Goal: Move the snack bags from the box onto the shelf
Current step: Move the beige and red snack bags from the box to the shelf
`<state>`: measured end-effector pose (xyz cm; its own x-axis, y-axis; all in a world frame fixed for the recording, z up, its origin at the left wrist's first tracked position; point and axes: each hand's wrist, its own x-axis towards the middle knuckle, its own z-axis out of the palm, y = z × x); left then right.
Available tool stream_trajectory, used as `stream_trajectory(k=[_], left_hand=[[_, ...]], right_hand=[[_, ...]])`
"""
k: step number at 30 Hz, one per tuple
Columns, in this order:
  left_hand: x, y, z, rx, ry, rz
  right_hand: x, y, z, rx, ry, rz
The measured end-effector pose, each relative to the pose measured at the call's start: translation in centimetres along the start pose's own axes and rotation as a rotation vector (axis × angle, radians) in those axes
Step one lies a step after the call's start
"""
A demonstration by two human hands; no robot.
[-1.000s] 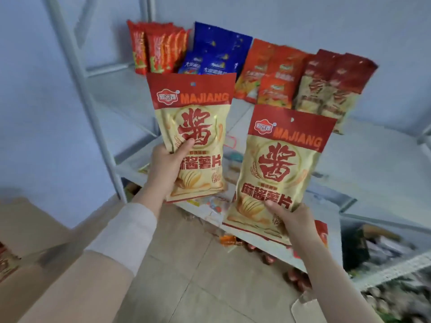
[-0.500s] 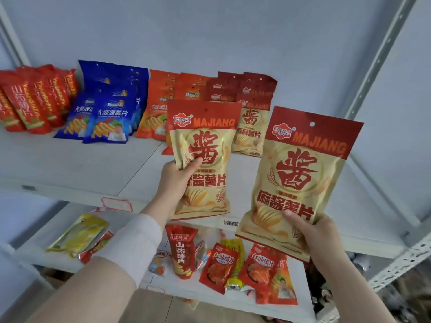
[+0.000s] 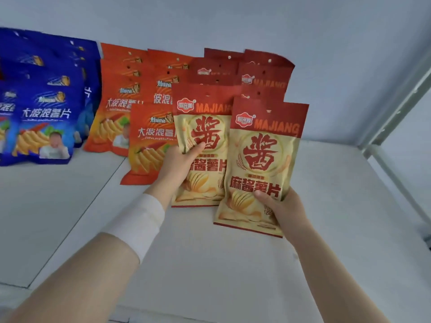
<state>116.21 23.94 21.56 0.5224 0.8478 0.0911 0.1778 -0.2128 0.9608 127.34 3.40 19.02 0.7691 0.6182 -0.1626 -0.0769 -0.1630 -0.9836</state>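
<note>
Far left on the white shelf [image 3: 70, 206]: a stack of blue chip bags [image 3: 44, 108], leaning back toward the wall. Next right, orange chip bags [image 3: 121, 101] in overlapping rows, the front one lying lowest.

Left hand [image 3: 179, 159]: thumb across the face of a MAJIANG chip bag [image 3: 203, 127], the other fingers hidden behind it, so a pinch at mid-height on the bag's left edge. White cuff [image 3: 137, 222] shows at the wrist. The bag's long axis runs away from the person, red header toward the wall, bottom seal nearest. Its header overlaps the stacked MAJIANG bags [image 3: 245, 71] already on the shelf. Cannot tell whether its bottom edge touches the shelf or hangs just above.

Right hand [image 3: 279, 208]: thumb pressed on the lower front of a second MAJIANG bag [image 3: 268, 148], fingers behind and unseen, a pinch near the bottom right corner. Same orientation, header away. It sits just beside the first bag, its left edge overlapping that bag's right edge, and nearer the person.

Key relation: both bags lie forward of the fingers, pointing at the stack directly behind them. The left bag is nearer the stack, so it likely goes down first, laid header-first onto the left pile; the right bag then onto the right pile. Shelf to the right of the hands is bare up to the grey upright post [image 3: 396, 108]. The box is not in view.
</note>
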Motion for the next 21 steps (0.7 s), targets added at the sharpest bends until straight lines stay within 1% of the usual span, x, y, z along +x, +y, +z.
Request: stream_trajectory(k=[2,5,10,14,17,21], left_hand=[[1.7,-0.6,0.8,0.068,-0.027,-0.006],[3.5,-1.4,1.6,0.122,-0.017,-0.009],[5.0,-2.0,2.4,0.15,0.086,-0.008],[5.7,-2.7,3.0,0.27,0.15,0.044],[5.7,-3.3,3.2,0.325,0.186,0.073],[5.4,-3.2,3.2,0.463,0.238,0.202]], right_hand=[[1.7,0.5,0.5,-0.001,0.026,-0.01],[3.5,0.8,0.9,-0.085,0.105,-0.049],[5.2,1.3,1.3,-0.201,0.189,-0.107],[5.7,1.5,1.7,-0.219,0.231,-0.114],[5.7,2.0,1.8,-0.36,0.265,-0.221],[5.6,2.4,2.1,-0.634,0.321,-0.381]])
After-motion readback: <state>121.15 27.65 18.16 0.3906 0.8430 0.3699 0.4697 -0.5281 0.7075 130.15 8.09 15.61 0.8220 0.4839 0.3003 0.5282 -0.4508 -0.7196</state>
